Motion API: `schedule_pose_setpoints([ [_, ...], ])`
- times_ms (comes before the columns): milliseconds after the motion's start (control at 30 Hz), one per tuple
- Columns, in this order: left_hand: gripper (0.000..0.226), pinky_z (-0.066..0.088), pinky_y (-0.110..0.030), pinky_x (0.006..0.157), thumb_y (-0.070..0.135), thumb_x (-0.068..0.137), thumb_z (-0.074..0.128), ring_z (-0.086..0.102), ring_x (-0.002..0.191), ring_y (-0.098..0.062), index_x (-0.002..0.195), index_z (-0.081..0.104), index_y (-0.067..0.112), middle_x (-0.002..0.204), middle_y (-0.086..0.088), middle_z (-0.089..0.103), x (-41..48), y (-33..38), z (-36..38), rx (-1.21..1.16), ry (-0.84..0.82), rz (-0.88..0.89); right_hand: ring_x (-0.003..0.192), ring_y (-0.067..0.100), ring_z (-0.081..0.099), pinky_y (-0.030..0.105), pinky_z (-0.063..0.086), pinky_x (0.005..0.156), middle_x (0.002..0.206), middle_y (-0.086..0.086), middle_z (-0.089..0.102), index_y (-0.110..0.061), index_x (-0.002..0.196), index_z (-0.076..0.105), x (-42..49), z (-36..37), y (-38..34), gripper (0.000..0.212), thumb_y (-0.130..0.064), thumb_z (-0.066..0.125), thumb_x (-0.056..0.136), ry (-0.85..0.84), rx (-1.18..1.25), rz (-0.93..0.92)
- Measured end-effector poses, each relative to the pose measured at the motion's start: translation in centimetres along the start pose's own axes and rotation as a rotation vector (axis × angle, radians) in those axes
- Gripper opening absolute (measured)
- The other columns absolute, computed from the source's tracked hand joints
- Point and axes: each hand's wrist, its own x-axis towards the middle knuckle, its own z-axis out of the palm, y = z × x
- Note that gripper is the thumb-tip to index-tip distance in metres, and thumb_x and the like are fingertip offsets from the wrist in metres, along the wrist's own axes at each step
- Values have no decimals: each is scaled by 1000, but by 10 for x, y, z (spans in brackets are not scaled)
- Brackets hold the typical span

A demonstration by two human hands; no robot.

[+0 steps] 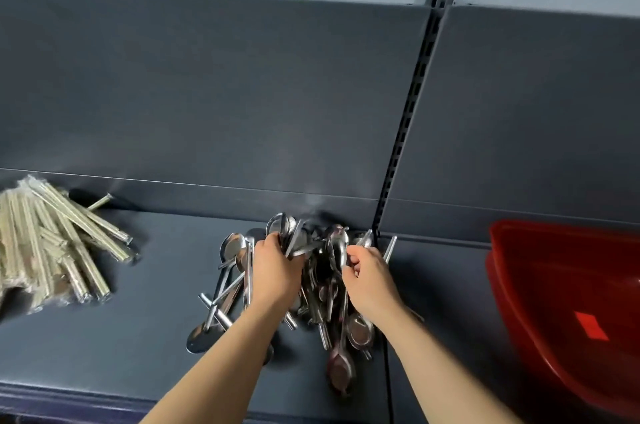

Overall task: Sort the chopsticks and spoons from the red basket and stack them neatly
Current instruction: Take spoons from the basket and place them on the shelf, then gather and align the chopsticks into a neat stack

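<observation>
- Spoon pile (322,288) lies on the grey shelf (145,319).
- Left hand (275,267) and right hand (369,276) each grip spoons from it.
- Wrapped chopsticks (52,243) lie left of the pile, well apart.
- Red basket (568,302) sits right of the pile.

Bare shelf (166,271) between chopsticks (59,247) and spoons (322,285).

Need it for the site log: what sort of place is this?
Probably a shop or stockroom shelving unit: a grey metal shelf with a back panel, a slotted upright, and plastic-wrapped chopsticks lying apart from a heap of spoons.
</observation>
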Motion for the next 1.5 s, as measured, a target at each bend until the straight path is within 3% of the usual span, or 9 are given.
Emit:
schedule_pose_setpoints([
  [100,32,43,-30,87,17,81,70,54,99,-27,109,59,9,109,-11,56,-3,0,1,60,12,74,120,17,51,35,42,105,132,2,51,-12,136,51,-2,-2,0,40,-14,52,95,7,-16,-35],
  [267,57,36,-28,97,23,81,72,48,113,-26,132,50,11,123,-9,52,-10,3,-4,147,19,157,125,15,47,32,40,107,135,-2,50,-15,137,50,-2,-5,1,41,-19,53,96,8,-32,-94],
  [600,39,33,-18,88,28,85,68,54,112,-16,122,61,17,114,4,59,-25,-2,-63,106,37,231,125,16,49,26,32,107,133,1,56,-11,130,57,-9,-6,-27,37,-20,57,94,108,-16,-236],
  [867,30,47,-27,88,28,88,67,58,101,-9,116,65,18,110,8,64,-24,-59,-183,55,190,210,120,12,51,12,28,96,130,-4,56,-14,128,60,-11,59,-122,35,-21,57,94,16,32,-402],
  [1000,28,47,-29,86,27,88,67,60,97,-12,114,66,16,108,5,66,9,-115,-256,127,275,178,96,10,52,16,33,84,129,-8,56,-19,127,59,-4,128,-182,32,-26,55,96,-72,66,-422],
  [1133,34,47,-31,88,31,89,65,60,105,-16,119,64,16,115,0,66,53,-178,-324,197,299,103,106,6,52,15,33,82,119,-9,60,-21,121,63,0,199,-245,28,-28,54,96,-161,145,-337],
  [1233,39,45,-36,94,31,88,66,58,111,-24,121,63,12,123,-7,63,88,-223,-366,261,299,16,112,11,57,21,41,91,118,-6,65,-18,119,66,4,245,-288,28,-28,58,94,-215,201,-270],
  [1367,65,38,-46,103,47,87,63,45,125,-37,137,46,8,138,-16,49,133,-275,-406,405,203,-189,115,6,56,20,40,90,125,-10,63,-23,122,64,13,294,-325,38,-39,64,88,-208,128,-236],
  [1500,69,46,-44,90,55,80,68,53,110,-36,123,50,5,121,-16,57,162,-296,-417,354,86,-270,120,11,53,28,42,101,131,-7,59,-22,128,59,16,331,-347,51,-44,69,83,-241,49,-203],
])
